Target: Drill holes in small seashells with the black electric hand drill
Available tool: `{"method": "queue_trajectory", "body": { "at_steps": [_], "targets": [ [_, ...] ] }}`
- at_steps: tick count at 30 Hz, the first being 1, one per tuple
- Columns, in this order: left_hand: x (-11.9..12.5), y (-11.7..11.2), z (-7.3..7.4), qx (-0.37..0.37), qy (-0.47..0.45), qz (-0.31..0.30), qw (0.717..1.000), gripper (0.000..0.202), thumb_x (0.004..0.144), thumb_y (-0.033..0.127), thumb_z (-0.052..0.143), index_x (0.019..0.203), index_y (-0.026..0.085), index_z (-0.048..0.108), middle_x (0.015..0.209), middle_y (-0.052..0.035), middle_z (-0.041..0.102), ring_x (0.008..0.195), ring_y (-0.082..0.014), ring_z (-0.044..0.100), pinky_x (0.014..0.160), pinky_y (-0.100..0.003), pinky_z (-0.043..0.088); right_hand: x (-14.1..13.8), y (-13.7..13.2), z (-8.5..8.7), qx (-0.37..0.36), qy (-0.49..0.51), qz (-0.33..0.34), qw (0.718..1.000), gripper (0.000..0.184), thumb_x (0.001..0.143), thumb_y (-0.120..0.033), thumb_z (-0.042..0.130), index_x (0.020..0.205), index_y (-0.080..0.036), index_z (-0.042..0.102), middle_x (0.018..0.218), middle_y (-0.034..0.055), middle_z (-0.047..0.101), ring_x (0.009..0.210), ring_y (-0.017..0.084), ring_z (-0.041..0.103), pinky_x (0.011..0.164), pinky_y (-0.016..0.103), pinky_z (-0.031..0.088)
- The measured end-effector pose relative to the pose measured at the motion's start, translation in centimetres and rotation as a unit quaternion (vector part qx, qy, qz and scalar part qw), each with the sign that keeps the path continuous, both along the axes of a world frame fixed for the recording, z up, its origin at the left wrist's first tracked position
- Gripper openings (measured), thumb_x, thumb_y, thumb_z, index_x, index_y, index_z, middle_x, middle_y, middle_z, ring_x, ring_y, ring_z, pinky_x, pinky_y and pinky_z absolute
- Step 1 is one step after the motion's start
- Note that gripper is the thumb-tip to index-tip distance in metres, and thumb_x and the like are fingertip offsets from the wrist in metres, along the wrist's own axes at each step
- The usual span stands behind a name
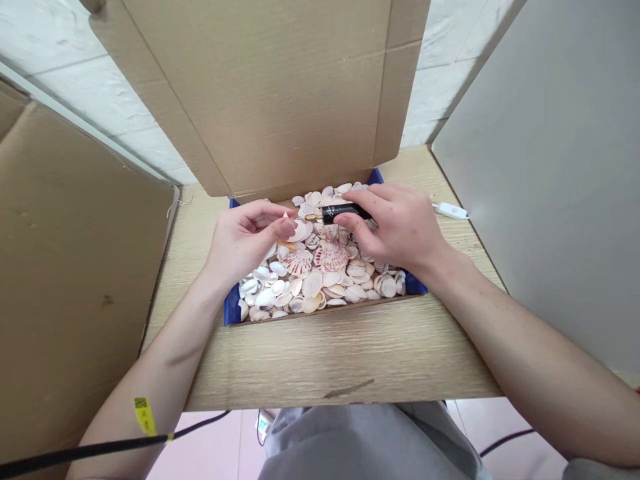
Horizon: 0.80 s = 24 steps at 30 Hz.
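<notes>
My right hand (393,220) is wrapped round a small black hand drill (345,213), its brass-coloured chuck pointing left. Between the thumb and fingers of my left hand (253,233) is a pale seashell (299,231), pinched by its edge. The chuck's tip is close to this shell; whether a bit touches it I cannot tell. Both hands are over an open cardboard box (320,313) with blue corners, filled with seashells (313,283). Most shells are white or cream, and a larger scallop shell (331,256) has reddish stripes.
The box's raised cardboard lid (280,87) stands behind the shells. A white inline switch (451,211) lies right of my right hand. A brown cardboard panel (75,253) is at left, a grey panel (555,167) at right. A black cable (110,448) crosses the lower left.
</notes>
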<state>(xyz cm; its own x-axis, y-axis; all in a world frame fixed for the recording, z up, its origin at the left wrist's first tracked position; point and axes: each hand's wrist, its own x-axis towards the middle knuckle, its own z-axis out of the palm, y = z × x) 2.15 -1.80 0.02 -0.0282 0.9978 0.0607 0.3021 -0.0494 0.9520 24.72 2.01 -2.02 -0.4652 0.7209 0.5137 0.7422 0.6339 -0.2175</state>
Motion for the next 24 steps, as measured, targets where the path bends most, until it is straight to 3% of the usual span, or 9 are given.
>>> {"method": "queue_trajectory", "body": {
  "at_steps": [6,10,15,24],
  "targets": [
    [0.21,-0.13,0.23,0.034,0.043,0.035,0.998,0.019,0.071,0.033,0.079,0.086,0.022,0.077,0.077,-0.0026,0.076,0.067,-0.0147,0.068,0.061,-0.025,0.053,-0.02,-0.11,0.13,-0.045,-0.021,0.022,0.998,0.046,0.097,-0.049,0.035,0.092,-0.017,0.068,0.081,0.0052,0.070,0.068,0.017,0.059,0.058,0.030,0.031],
    [0.25,-0.09,0.20,0.030,0.018,0.050,0.998,0.019,0.072,0.037,0.078,0.086,0.023,0.078,0.071,-0.0016,0.075,0.065,-0.0139,0.067,0.063,-0.025,0.054,0.01,0.01,0.14,-0.003,-0.015,0.024,1.000,0.048,0.096,-0.056,0.039,0.093,-0.017,0.067,0.084,0.0059,0.069,0.074,0.017,0.059,0.061,0.029,0.033],
    [0.23,0.03,0.21,-0.004,-0.004,0.012,1.000,0.015,0.073,0.036,0.078,0.077,0.021,0.078,0.065,-0.0020,0.071,0.058,-0.0132,0.066,0.059,-0.025,0.056,0.26,0.20,0.22,0.075,-0.026,0.039,0.996,0.046,0.093,-0.058,0.042,0.104,-0.019,0.065,0.089,0.0075,0.064,0.081,0.020,0.054,0.071,0.034,0.041],
    [-0.01,0.03,0.47,-0.057,-0.002,-0.044,0.997,0.015,0.073,0.035,0.078,0.072,0.020,0.077,0.064,-0.0034,0.071,0.054,-0.0133,0.065,0.051,-0.023,0.054,0.48,0.12,0.16,0.086,0.006,0.037,0.996,0.030,0.090,-0.048,0.052,0.110,-0.029,0.064,0.103,0.0090,0.062,0.099,0.028,0.052,0.084,0.048,0.044]
  ]
}}
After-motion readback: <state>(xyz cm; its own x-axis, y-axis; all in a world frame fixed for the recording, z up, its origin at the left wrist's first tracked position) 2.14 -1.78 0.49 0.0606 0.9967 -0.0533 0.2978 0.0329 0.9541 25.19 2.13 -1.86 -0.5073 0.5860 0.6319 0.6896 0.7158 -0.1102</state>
